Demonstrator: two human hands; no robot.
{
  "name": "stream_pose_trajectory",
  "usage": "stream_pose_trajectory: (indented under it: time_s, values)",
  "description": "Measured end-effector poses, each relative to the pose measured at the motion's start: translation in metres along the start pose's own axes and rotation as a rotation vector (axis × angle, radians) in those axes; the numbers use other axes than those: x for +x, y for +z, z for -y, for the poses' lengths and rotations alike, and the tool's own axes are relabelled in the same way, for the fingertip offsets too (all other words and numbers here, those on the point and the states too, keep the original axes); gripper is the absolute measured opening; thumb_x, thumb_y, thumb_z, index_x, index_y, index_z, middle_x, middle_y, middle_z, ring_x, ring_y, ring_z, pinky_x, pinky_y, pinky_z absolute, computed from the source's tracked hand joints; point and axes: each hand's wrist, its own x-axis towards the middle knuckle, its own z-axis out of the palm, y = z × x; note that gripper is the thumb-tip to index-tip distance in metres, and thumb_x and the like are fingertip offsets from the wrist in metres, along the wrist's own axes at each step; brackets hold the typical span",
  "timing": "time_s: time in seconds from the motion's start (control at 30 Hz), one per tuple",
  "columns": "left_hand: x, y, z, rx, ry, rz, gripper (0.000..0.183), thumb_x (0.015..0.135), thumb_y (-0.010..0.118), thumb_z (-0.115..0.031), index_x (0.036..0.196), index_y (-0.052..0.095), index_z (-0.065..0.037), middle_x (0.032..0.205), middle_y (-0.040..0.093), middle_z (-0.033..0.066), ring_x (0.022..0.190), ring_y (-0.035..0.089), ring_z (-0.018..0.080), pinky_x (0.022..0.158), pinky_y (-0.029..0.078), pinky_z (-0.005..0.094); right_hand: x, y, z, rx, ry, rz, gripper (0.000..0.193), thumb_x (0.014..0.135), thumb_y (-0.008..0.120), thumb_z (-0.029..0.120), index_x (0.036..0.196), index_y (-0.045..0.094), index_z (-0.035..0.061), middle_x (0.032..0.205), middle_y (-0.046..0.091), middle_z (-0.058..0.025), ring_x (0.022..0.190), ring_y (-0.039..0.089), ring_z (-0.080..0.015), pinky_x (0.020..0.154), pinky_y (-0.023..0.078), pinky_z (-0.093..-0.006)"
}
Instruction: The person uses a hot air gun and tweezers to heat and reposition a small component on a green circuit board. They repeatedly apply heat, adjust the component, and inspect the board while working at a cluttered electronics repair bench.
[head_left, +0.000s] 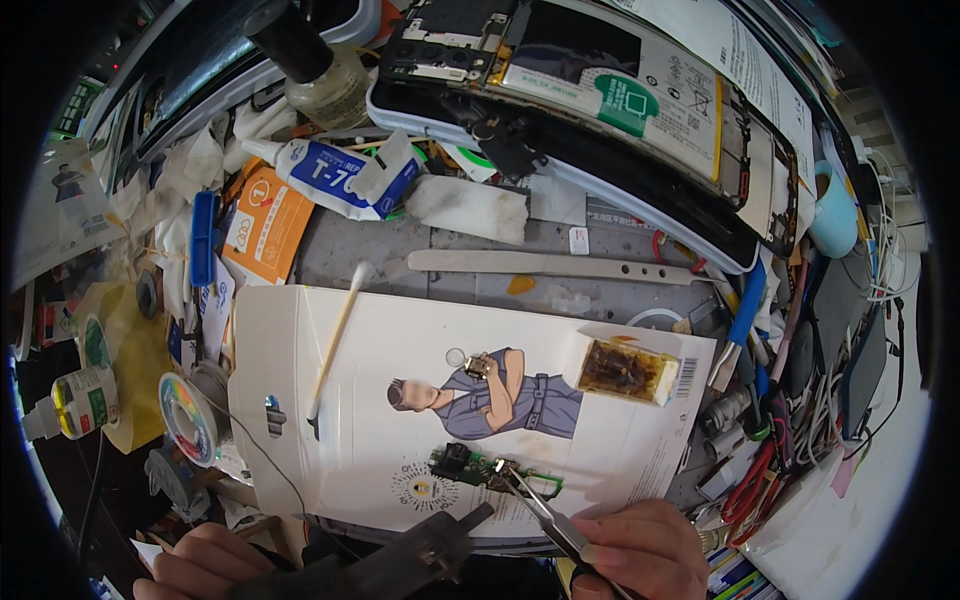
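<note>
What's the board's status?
Left hand gripping dark nozzled tool. Right hand gripping silver metal tweezers, tips at small green circuit board. Amber-filled rectangular box sits apart.

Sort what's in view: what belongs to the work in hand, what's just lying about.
Apparently in use:
tweezers in the right hand
green circuit board at their tips
dark nozzled tool in the left hand
white card beneath the board

Seemingly lying about:
cotton swab
opened phone
blue-and-white tube
wire spool

On the white card [500, 318], one circuit board [482, 473], one swab [341, 328] and one tray [628, 371] are counted; over and beyond it, two pairs of tweezers [540, 264].
</note>
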Motion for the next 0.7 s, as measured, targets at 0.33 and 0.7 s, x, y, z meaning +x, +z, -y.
stream_pose_trajectory:
  time_s: [0.33, 0.7]
  values:
    - [0.006, 0.010, 0.002, 0.022, 0.079, 0.151, 0.013, 0.097, 0.050, -0.023, 0.095, 0.046, -0.011, 0.078, 0.049, 0.0035, 0.065, 0.051, 0.0179, 0.064, 0.044, 0.0319, 0.002, -0.003, 0.003, 0.012, 0.067, 0.018, 0.030, 0.074, 0.071, 0.001, 0.103, 0.063, -0.0015, 0.092, 0.068, -0.0206, 0.075, 0.067, -0.0326, 0.066, 0.054, -0.0381]
    - [0.009, 0.016, -0.005, 0.011, 0.237, 0.247, 0.036, 0.098, 0.045, -0.033, 0.116, 0.050, -0.003, 0.076, 0.049, 0.0099, 0.056, 0.046, 0.0229, 0.051, 0.038, 0.0388, 0.015, -0.001, 0.020, 0.020, 0.211, -0.155, 0.019, 0.085, 0.067, 0.006, 0.099, 0.062, -0.0056, 0.089, 0.068, -0.0235, 0.072, 0.068, -0.0313, 0.067, 0.055, -0.0348]
